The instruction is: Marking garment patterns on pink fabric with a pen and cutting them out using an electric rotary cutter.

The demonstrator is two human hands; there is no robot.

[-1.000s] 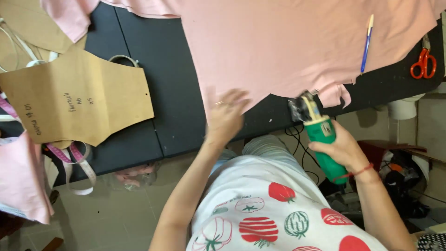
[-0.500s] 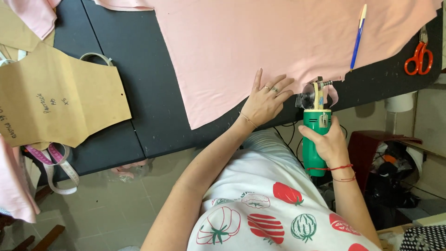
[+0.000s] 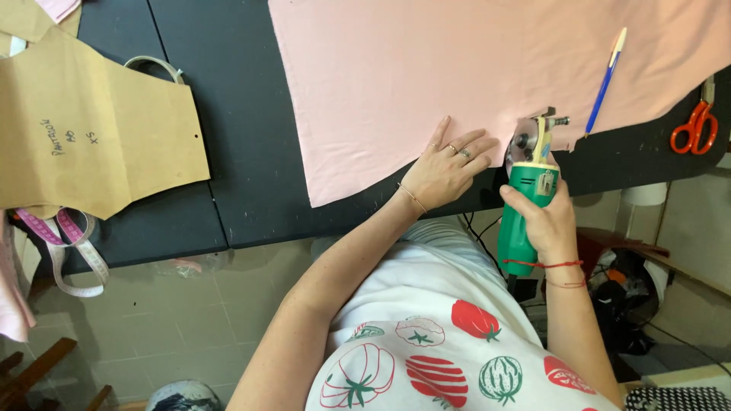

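- Since half a second earlier, the left hand (image 3: 445, 169) had slid further onto the sheet of pale pink fabric (image 3: 457, 68), and the green handheld rotary cutter (image 3: 527, 199) had come up so its round blade met the cloth's near edge.
- Left fingers (image 3: 476, 143) were spread wide and flat, pinning the fabric to the black bench (image 3: 236, 152) just left of the blade. Nothing was gripped, only pressed.
- Right hand (image 3: 542, 221) was wrapped tight round the cutter's green body, down at the bench's front edge.
- Progress-wise, I'd say early in this cut: the fabric's near edge already looked ragged and angled, so some trimming seemed done, but the blade was only just at the edge and most of the sheet lay whole beyond it.
- Blue pen with a cream cap (image 3: 605, 80) lay on the cloth just right of the cutter, not touching it.
- Orange-handled scissors (image 3: 695, 122) sat at the far right end of the bench, well apart.
- Brown cardboard pattern piece (image 3: 91, 137) rested on the left part of the bench, clear of the fabric, with a pink measuring tape (image 3: 76, 243) dangling off the edge below it.
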